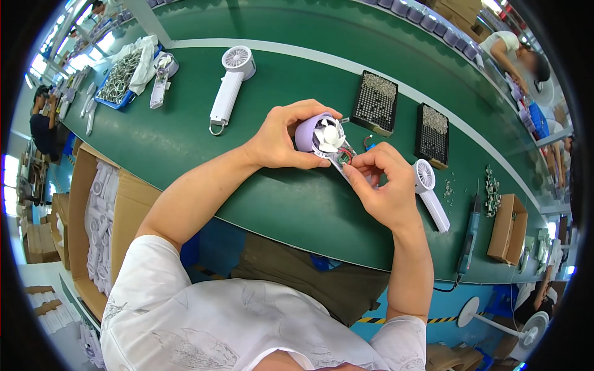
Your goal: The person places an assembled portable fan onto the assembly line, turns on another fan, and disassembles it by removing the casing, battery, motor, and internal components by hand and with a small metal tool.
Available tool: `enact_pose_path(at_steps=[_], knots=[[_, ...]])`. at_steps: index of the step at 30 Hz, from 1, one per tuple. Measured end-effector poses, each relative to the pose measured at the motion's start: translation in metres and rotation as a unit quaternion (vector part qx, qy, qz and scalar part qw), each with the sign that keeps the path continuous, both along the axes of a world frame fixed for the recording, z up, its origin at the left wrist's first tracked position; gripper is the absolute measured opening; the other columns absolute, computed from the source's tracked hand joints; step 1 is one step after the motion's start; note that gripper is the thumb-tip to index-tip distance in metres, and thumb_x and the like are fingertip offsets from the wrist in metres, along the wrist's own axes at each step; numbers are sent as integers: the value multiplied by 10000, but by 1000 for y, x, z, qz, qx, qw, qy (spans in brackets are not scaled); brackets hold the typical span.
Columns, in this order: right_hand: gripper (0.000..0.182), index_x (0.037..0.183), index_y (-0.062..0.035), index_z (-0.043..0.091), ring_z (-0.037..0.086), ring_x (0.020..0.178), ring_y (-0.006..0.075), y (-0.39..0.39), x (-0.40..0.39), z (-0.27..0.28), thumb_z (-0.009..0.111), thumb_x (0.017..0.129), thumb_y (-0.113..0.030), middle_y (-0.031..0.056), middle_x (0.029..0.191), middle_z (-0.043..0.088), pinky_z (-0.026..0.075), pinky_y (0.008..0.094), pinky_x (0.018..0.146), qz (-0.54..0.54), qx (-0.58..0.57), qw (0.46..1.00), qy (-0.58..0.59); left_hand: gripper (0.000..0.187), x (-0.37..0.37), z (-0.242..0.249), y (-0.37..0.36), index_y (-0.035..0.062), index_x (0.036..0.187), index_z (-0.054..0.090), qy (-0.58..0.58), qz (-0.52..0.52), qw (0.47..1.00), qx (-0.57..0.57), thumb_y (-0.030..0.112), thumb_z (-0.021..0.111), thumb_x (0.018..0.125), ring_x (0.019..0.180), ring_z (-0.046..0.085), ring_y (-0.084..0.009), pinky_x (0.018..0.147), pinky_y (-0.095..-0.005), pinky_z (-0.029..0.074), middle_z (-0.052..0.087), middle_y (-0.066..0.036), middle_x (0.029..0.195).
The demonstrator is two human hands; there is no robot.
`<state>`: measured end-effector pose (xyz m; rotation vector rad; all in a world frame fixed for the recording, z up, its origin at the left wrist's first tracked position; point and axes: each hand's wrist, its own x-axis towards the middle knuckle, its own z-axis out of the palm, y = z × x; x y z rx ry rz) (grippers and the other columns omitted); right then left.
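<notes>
Open handheld fan with a round lilac housing and white blades (304,135), over the green worktop (281,201), as I view it remotely through the head camera. The left hand (281,139) is curved around the housing, fingers along its far side and thumb at its near edge, presumably to steady it and leave the handle's interior exposed. The right hand (387,185) is narrowed to a thumb-and-forefinger pinch beside the thin red wires (349,155); I cannot tell whether a part lies between the fingertips. Beyond it stand 2 black rectangular trays of small metal pieces (369,117), probably near for easy picking. A white plastic fan with a metal ring (228,96) lies to the left; 1 more white fan (434,207) lies just beside the right wrist. Farther right I see a teal electric screwdriver (471,234), perhaps laid apart to leave the fingers room.
</notes>
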<state>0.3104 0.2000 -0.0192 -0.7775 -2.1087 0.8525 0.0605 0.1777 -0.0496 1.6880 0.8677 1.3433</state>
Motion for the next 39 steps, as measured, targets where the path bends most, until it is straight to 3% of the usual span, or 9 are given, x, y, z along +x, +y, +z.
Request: enact_pose_path(at_steps=[5,9,12,14,17,23,32,39], knots=[[120,865,-14,713,541,612,95,1,-2,-4,817,806,-1,39,821,613,430,244,520,24,0,999,26,692,-2,2,0,2,1275,670,10,-2,1000,2,46,936,638,1095,651,-165,977,-305,518,658,-78,1191],[123,887,-8,713,559,619,102,0,-2,-1,809,813,10,44,841,622,444,253,524,31,1,999,14,691,-2,1,0,3,1267,674,8,1,1000,13,55,939,632,1086,653,-166,965,-303,519,663,-78,1183],[124,900,3,700,604,642,152,-2,-3,-1,799,825,11,65,862,635,475,288,533,39,1,999,15,683,-2,2,0,5,1257,679,42,9,999,16,70,941,630,1072,656,-168,949,-300,519,671,-79,1164],[124,911,14,684,642,686,232,-3,-2,-3,778,831,25,99,867,641,510,342,577,32,50,998,3,672,-1,0,1,7,1243,688,35,15,999,17,86,945,627,1047,658,-164,925,-296,521,678,-76,1145],[102,913,16,676,645,719,285,-2,-1,-2,748,844,39,125,866,639,524,377,625,34,97,994,-22,667,-2,1,0,7,1234,692,57,22,998,24,87,947,623,1024,658,-161,905,-291,522,679,-75,1135],[72,924,12,684,635,734,302,-3,1,4,714,866,42,130,865,639,518,385,648,32,58,998,-23,665,-1,0,2,7,1229,695,44,17,998,31,87,948,619,1009,658,-161,891,-288,521,679,-76,1128],[90,904,25,679,717,702,178,-3,-1,1,742,843,43,101,842,665,592,287,632,28,25,999,0,668,-2,1,1,17,1228,700,59,23,998,29,105,950,615,1011,661,-161,898,-291,523,685,-77,1126],[105,872,18,673,729,695,188,-10,-8,2,762,818,27,97,841,677,613,295,629,-11,27,1000,4,670,-2,2,1,16,1228,700,70,27,997,35,119,948,614,1039,665,-186,926,-303,520,688,-82,1145]])
